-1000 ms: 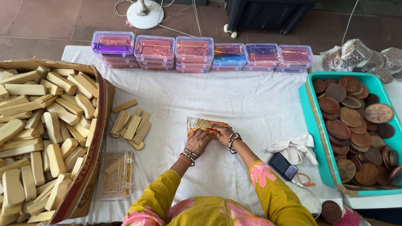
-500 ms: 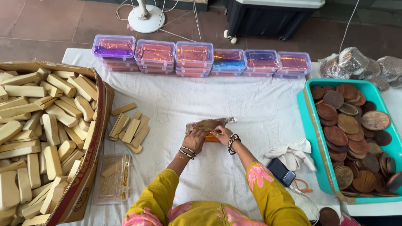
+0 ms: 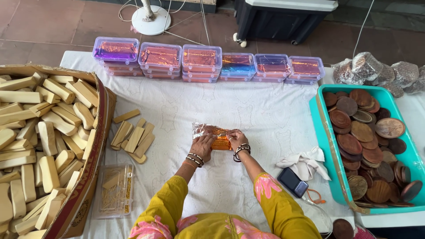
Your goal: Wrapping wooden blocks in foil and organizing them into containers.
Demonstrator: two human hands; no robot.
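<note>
Both my hands rest on a small bundle wrapped in shiny orange and silver foil (image 3: 211, 131) in the middle of a white cloth-covered table (image 3: 265, 115). My left hand (image 3: 202, 146) presses on the bundle's left half, fingers curled over the foil. My right hand (image 3: 236, 139) pinches the foil at the bundle's right end. Both wrists wear bangles and the sleeves are yellow with pink flowers.
A big cardboard box of pale wooden blocks (image 3: 40, 141) fills the left. Loose blocks (image 3: 133, 135) and a clear plastic box (image 3: 114, 190) lie beside it. Stacked clear boxes with foil (image 3: 201, 62) line the far edge. A teal tray of brown discs (image 3: 372, 141), a white cloth (image 3: 305, 161) and a dark phone (image 3: 292, 182) lie right.
My hands have shifted the foil bundle slightly and folded the foil tighter around it; the right hand has moved to its right end.
</note>
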